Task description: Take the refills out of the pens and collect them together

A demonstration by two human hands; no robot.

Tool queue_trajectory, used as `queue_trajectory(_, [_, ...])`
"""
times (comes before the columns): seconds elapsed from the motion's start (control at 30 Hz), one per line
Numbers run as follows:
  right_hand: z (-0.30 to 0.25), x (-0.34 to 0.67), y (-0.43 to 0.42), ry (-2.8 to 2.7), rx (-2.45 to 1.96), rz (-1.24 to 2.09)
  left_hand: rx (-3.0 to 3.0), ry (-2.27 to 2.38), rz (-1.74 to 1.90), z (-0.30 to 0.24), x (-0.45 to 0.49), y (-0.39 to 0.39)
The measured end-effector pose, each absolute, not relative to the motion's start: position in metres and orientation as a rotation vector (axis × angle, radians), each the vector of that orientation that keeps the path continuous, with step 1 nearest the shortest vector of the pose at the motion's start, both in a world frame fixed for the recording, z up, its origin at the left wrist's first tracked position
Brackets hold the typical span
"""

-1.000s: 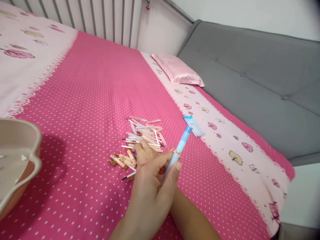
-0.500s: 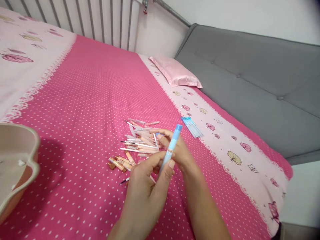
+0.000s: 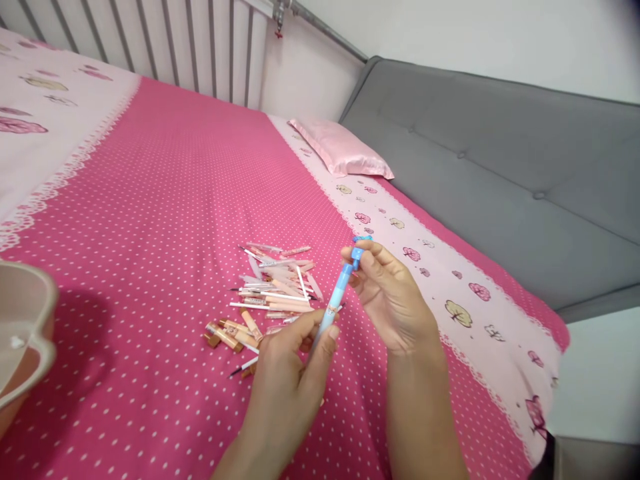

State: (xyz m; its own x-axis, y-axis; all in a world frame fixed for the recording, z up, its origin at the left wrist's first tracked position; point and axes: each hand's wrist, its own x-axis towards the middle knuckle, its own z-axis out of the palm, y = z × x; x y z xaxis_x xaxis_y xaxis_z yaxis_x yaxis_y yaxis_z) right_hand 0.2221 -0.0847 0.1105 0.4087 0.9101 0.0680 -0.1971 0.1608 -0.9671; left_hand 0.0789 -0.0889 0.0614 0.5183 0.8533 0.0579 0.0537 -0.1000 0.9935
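My left hand (image 3: 293,373) is closed around a light blue pen barrel (image 3: 333,309), which has a small printed picture and a darker blue upper end. The barrel leans up and to the right. Between thumb and fingertips, my right hand (image 3: 397,300) pinches a small blue pen cap (image 3: 357,254) with a clip. The cap is right by the barrel's upper end; whether they touch I cannot tell. Beyond the hands lies a loose pile of pen parts (image 3: 285,297) in white, pink and peach, with thin refills among them.
Brown and orange pen pieces (image 3: 225,335) lie at the pile's near left. Blue pen tips (image 3: 363,238) show behind my right hand. A beige basin (image 3: 47,287) stands at the left on the pink dotted bedspread (image 3: 170,200). A pillow (image 3: 345,150) lies by the grey headboard (image 3: 475,173).
My right hand has come away from the pile, up and to the right, with the blue cap, to the barrel's upper end. My left hand keeps its hold on the barrel. The view has shifted slightly.
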Motion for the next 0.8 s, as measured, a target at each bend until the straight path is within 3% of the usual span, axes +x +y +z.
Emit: queue_trajectory(0.8, [0.1127,0.2181,-0.0872,-0.844,-1.176,0.804,1.569,0.787,0.797,0.0645,0.0784,-0.0887])
